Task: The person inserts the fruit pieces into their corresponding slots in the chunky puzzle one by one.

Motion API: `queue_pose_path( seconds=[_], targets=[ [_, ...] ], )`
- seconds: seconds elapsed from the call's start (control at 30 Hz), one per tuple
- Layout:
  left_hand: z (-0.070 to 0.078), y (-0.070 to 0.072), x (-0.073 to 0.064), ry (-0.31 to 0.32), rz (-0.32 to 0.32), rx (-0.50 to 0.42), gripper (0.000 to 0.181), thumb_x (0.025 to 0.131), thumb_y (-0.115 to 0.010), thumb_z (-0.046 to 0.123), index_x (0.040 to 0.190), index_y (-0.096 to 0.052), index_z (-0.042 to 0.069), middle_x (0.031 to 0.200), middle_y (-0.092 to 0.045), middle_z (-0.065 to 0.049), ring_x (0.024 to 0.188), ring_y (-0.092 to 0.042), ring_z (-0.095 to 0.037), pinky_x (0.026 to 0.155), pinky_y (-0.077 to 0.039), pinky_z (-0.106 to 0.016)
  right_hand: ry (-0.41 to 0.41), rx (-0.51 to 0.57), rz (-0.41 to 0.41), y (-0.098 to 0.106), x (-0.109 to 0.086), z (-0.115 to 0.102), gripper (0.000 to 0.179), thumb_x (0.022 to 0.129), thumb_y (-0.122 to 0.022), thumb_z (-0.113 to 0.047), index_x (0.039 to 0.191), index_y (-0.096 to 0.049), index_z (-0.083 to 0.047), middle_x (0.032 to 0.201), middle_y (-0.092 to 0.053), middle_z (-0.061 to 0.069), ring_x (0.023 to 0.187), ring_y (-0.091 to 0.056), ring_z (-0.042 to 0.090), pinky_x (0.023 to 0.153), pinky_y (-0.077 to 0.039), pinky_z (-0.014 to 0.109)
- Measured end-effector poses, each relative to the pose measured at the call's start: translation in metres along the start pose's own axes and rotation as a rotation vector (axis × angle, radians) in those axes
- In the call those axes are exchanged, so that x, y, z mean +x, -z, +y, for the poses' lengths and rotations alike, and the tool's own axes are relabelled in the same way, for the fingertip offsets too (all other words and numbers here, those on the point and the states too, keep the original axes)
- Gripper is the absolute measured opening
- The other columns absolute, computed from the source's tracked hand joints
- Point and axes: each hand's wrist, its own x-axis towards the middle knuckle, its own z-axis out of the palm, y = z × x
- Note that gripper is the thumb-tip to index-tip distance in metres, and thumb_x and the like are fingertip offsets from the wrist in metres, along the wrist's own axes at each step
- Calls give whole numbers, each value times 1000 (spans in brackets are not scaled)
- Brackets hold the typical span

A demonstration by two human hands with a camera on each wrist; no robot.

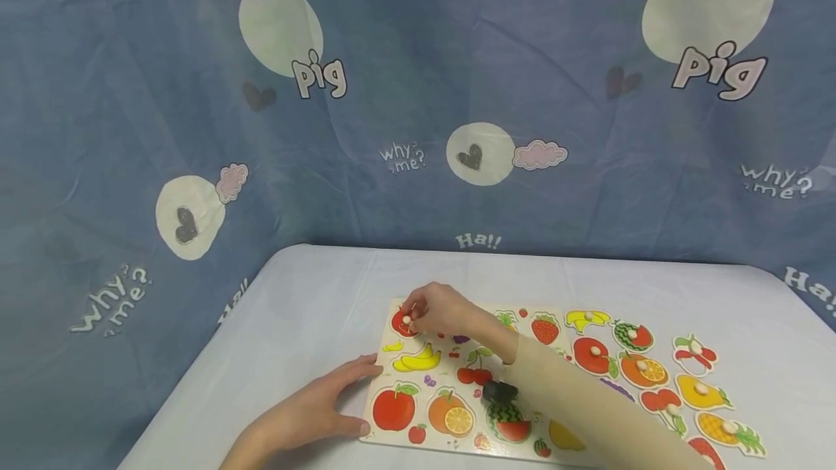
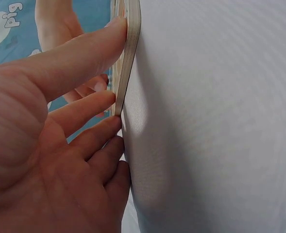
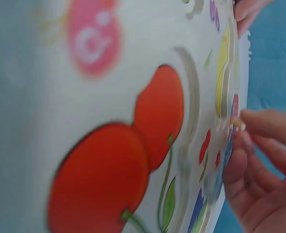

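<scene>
A wooden fruit puzzle board (image 1: 451, 401) lies on the table, printed with bananas, cherries, an apple, an orange and other fruit. At its far left corner my right hand (image 1: 439, 308) has thumb and fingertips about the pale knob (image 3: 239, 124) of a red fruit puzzle piece (image 1: 398, 324); its kind is partly hidden by the fingers. My left hand (image 1: 310, 408) rests along the board's left edge, fingers fairly straight. In the left wrist view its thumb and fingertips touch the board's wooden side (image 2: 129, 58).
To the right of the board lie several loose knobbed pieces, among them a banana (image 1: 578, 321), a watermelon (image 1: 627, 332), an apple (image 1: 588, 365), an orange (image 1: 633, 377) and a pineapple (image 1: 712, 423). A blue printed cloth (image 1: 392, 93) hangs behind the white table (image 1: 313, 296).
</scene>
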Motion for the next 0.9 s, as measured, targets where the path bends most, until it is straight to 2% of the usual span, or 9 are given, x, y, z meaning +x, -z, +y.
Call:
queue_pose_path(
  seconds=[0.13,0.4,0.77,0.9],
  targets=[
    [1,0,0,5,3,1,75,74,-85,31,141,-52,24,154,-37,-9,138,-34,-37,106,-30,-67,56,4,-20,5,-3,3,18,86,-75,-6,104,-72,-11,88,-65,-4,80,-60,13,65,-52,25],
    [2,0,0,14,11,0,77,73,-86,31,141,-52,24,154,-37,-9,139,-33,-37,105,-29,-68,135,-64,-14,24,-11,8,18,89,-72,-9,107,-71,-11,98,-68,-3,86,-62,13,71,-55,24],
    [4,-1,-1,4,7,5,77,73,-86,32,142,-52,23,155,-37,-8,138,-33,-37,105,-29,-68,201,-116,-100,51,-31,21,19,90,-71,-9,109,-71,-9,101,-69,-1,90,-63,16,75,-54,27],
    [6,-1,-2,13,11,2,77,72,-86,31,141,-53,24,155,-37,-8,138,-33,-37,105,-28,-69,190,-109,-120,58,-40,23,20,91,-72,-11,110,-71,-11,105,-70,1,92,-63,15,77,-54,29]
  ],
)
